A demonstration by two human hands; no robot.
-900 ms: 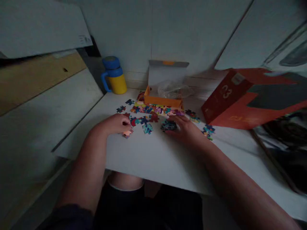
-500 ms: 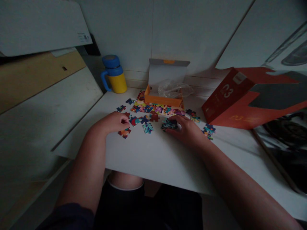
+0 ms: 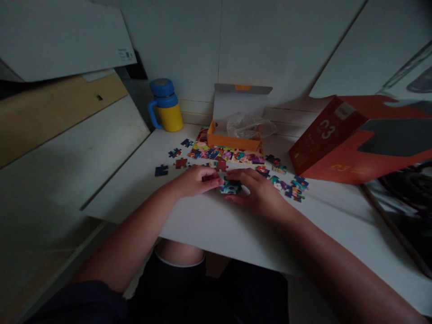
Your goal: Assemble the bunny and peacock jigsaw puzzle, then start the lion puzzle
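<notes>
Both my hands meet over the table, around a teal patterned puzzle piece (image 3: 230, 186). My right hand (image 3: 258, 191) grips it between thumb and fingers, from the right. My left hand (image 3: 199, 181) is closed, with its thumb and fingertips pinched at the piece's left edge. A reddish-brown puzzle piece (image 3: 222, 165) lies just behind the fingertips. Left of my left hand are another reddish-brown piece (image 3: 181, 163) and a dark blue piece (image 3: 161, 170). Pieces directly behind my left hand are mostly hidden.
Behind the hands stands an open orange box (image 3: 232, 143) with a clear plastic bag (image 3: 248, 126), on a colourful puzzle picture (image 3: 202, 150). Several loose pieces (image 3: 293, 191) lie at right, before a large red box (image 3: 327, 139). A blue-and-yellow mug (image 3: 170, 114) stands back left.
My left hand has moved right to meet my right hand. The teal piece in my right hand has shifted slightly left. Pieces formerly under both hands now show at the left and right.
</notes>
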